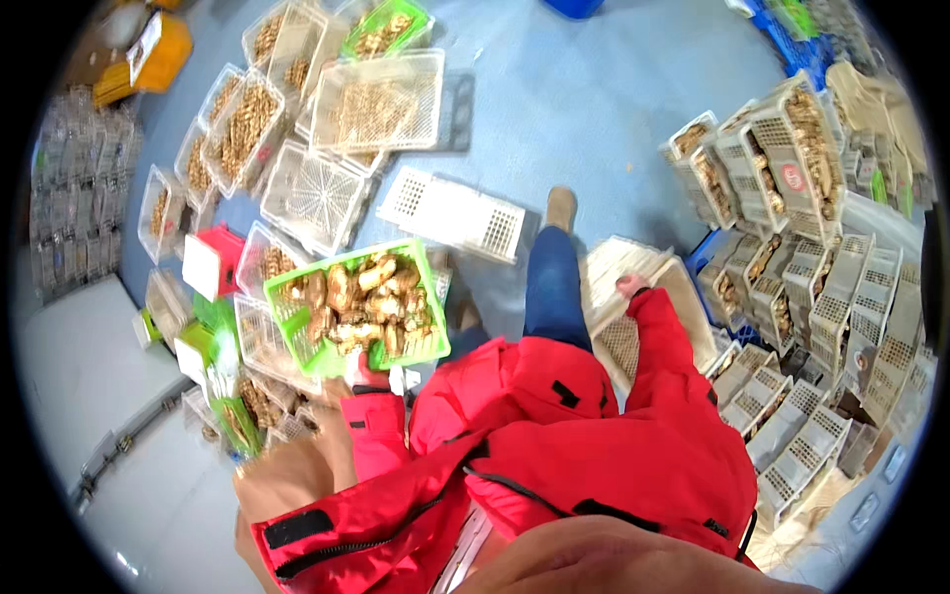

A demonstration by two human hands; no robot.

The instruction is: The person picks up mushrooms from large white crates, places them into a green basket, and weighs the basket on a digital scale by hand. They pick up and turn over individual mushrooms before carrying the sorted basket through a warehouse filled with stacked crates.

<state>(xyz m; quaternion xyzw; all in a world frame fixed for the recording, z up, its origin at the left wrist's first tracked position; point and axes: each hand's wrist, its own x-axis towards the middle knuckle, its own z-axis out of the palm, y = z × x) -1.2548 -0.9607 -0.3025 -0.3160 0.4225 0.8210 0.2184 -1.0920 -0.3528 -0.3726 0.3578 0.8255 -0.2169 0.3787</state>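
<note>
A bright green plastic basket (pixel 433 297) full of brown, lumpy mushroom-like produce (pixel 366 297) is tilted in front of me on the left. My left hand (pixel 368 374) is closed on its near rim, the thumb over the edge and the other fingers hidden below. On my right, a cream plastic basket (pixel 606 272) with mesh walls stands beside my leg. My right hand (pixel 630 285) reaches down to it, fingers curled at what looks like its edge; blur hides the exact grip.
White crates of brown produce (pixel 240 134) crowd the floor at far left. An upturned white crate (pixel 450 213) lies ahead. Tall stacks of crates (pixel 792 168) line the right side. Green leafy vegetables (pixel 236 421) and a brown carton (pixel 297 475) sit at near left.
</note>
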